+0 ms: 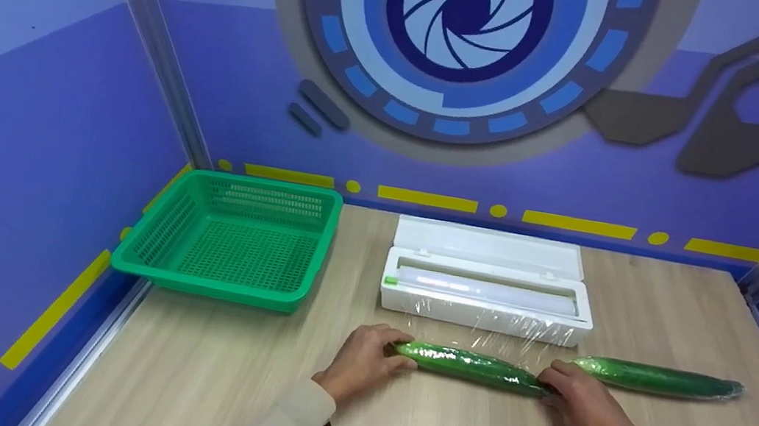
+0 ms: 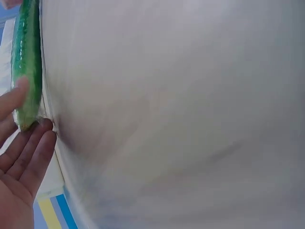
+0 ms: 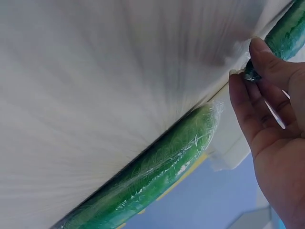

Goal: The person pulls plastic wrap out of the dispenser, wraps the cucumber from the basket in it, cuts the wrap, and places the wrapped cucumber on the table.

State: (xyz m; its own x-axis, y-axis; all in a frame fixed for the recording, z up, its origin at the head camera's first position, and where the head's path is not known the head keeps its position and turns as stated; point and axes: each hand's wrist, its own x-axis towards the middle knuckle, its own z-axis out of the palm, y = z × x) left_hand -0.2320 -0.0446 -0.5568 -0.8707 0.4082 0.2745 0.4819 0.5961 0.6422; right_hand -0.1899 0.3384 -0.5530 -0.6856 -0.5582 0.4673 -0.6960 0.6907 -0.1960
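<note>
You are seeing 2 dark green cucumbers (image 1: 473,366) (image 1: 657,378), a bright green basket (image 1: 227,240), a white dispenser (image 1: 488,288).

No legible text or labels

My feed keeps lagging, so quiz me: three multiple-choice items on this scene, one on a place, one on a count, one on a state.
1. Where is the basket?
A. left of the wrap box
B. right of it
C. on top of it

2. How many cucumbers lie on the table?
A. one
B. two
C. three

3. The cucumber between the left hand and right hand is:
A. bare
B. sliced
C. covered in film

Answers:
A, the basket sits at the table's left, beside the box.
B, a second cucumber lies to the right.
C, glossy film shows on it.
</note>
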